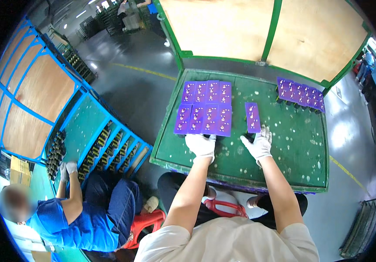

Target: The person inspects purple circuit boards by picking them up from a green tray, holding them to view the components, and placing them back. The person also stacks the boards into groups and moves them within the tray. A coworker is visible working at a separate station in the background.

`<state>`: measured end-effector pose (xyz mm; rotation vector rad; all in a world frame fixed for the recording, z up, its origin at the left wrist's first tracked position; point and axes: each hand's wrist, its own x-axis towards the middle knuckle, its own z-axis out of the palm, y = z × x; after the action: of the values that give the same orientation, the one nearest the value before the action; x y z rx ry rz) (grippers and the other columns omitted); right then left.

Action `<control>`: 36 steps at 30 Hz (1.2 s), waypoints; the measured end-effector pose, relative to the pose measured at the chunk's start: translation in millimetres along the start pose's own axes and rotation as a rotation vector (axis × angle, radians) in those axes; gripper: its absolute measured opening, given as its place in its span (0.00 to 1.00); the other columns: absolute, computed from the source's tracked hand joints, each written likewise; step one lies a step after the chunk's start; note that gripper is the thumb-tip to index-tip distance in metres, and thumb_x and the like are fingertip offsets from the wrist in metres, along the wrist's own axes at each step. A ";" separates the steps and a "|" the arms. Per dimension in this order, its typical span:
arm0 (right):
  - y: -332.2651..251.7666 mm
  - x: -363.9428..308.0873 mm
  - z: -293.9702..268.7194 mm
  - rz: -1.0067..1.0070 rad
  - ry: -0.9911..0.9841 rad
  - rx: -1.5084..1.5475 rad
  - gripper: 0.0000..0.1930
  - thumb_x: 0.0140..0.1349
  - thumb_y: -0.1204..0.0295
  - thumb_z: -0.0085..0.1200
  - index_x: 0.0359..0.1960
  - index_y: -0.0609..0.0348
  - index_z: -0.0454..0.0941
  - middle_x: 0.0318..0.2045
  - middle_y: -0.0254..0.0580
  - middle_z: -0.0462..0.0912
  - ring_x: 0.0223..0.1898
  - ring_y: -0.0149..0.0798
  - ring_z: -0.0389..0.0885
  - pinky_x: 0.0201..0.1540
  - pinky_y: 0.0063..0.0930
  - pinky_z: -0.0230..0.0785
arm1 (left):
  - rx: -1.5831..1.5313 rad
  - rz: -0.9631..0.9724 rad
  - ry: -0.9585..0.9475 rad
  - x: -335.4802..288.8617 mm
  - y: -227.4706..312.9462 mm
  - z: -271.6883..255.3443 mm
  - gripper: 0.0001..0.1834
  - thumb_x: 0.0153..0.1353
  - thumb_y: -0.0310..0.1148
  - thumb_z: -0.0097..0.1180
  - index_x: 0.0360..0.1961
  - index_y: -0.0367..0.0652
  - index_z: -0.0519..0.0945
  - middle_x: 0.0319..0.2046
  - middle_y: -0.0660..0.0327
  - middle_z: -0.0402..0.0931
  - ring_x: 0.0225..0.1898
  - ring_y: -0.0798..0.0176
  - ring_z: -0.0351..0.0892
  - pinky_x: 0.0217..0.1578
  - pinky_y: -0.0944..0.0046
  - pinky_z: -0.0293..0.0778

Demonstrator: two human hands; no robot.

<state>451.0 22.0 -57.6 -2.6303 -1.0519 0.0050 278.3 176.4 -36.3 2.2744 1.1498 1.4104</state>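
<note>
My left hand [201, 146], in a white glove, lies against the near edge of a block of purple panels [203, 114]. Its fingers look spread, with the tips partly hidden at that edge. The panels sit side by side in two rows, each dotted with small pale and metallic spots. To the right of the block stands a single purple panel [252, 118] of the same kind. My right hand [258, 145], also gloved, is at its near end, fingers stretched along the right corner and thumb apart on the left. All this is on a green, pale-spotted table [284, 153].
A slanting row of purple panels [300, 95] stands on dark parts at the table's far right. Behind rises a green-framed wooden board [223, 28]. At left, a co-worker in a blue shirt [72, 227] handles dark parts beside a blue rack [109, 144]. A red stool [225, 207] is below me.
</note>
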 end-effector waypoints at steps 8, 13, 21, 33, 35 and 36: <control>-25.6 -146.6 -14.8 -0.295 0.088 0.168 0.28 0.53 0.52 0.63 0.51 0.58 0.79 0.60 0.57 0.72 0.65 0.60 0.65 0.69 0.56 0.53 | -0.173 -0.005 -0.246 -93.0 28.6 -111.4 0.14 0.53 0.40 0.67 0.36 0.43 0.86 0.41 0.44 0.78 0.38 0.43 0.80 0.42 0.49 0.76; -58.4 -144.9 -21.7 -0.336 0.106 0.264 0.30 0.53 0.54 0.63 0.57 0.54 0.76 0.61 0.65 0.67 0.63 0.62 0.67 0.65 0.54 0.60 | 0.164 -0.028 -0.238 -91.9 18.8 -109.3 0.32 0.54 0.50 0.66 0.59 0.50 0.76 0.62 0.31 0.62 0.64 0.32 0.61 0.63 0.36 0.58; -79.8 -133.8 15.3 -0.279 0.299 0.342 0.32 0.52 0.58 0.65 0.59 0.54 0.72 0.60 0.71 0.65 0.58 0.67 0.69 0.59 0.54 0.66 | 0.396 -0.189 -0.234 -92.3 14.9 -60.5 0.40 0.54 0.63 0.59 0.65 0.56 0.71 0.65 0.26 0.54 0.68 0.24 0.51 0.67 0.30 0.44; -71.3 -144.3 5.1 -0.371 0.238 0.366 0.25 0.54 0.57 0.63 0.51 0.56 0.78 0.50 0.57 0.78 0.55 0.58 0.75 0.67 0.54 0.57 | -0.034 -0.050 0.072 -45.6 21.2 -59.8 0.24 0.48 0.46 0.70 0.45 0.47 0.84 0.44 0.52 0.81 0.46 0.45 0.78 0.49 0.52 0.73; -71.9 -146.3 12.8 -0.362 0.273 0.385 0.24 0.54 0.57 0.63 0.51 0.55 0.78 0.51 0.58 0.78 0.56 0.59 0.75 0.68 0.54 0.57 | -0.028 -0.006 0.065 -36.9 20.5 -65.0 0.25 0.45 0.44 0.69 0.47 0.48 0.84 0.46 0.51 0.79 0.49 0.44 0.75 0.52 0.50 0.70; -71.7 -143.1 16.0 -0.359 0.265 0.407 0.24 0.54 0.56 0.63 0.50 0.54 0.78 0.51 0.58 0.78 0.56 0.60 0.75 0.67 0.54 0.57 | -0.003 0.009 0.060 -29.9 20.0 -66.9 0.27 0.43 0.44 0.69 0.47 0.49 0.84 0.47 0.49 0.78 0.50 0.43 0.74 0.54 0.49 0.69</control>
<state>296.4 -20.9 -68.2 -1.9938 -1.2565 -0.1835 225.5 128.2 -10.6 2.2524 1.1548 1.4919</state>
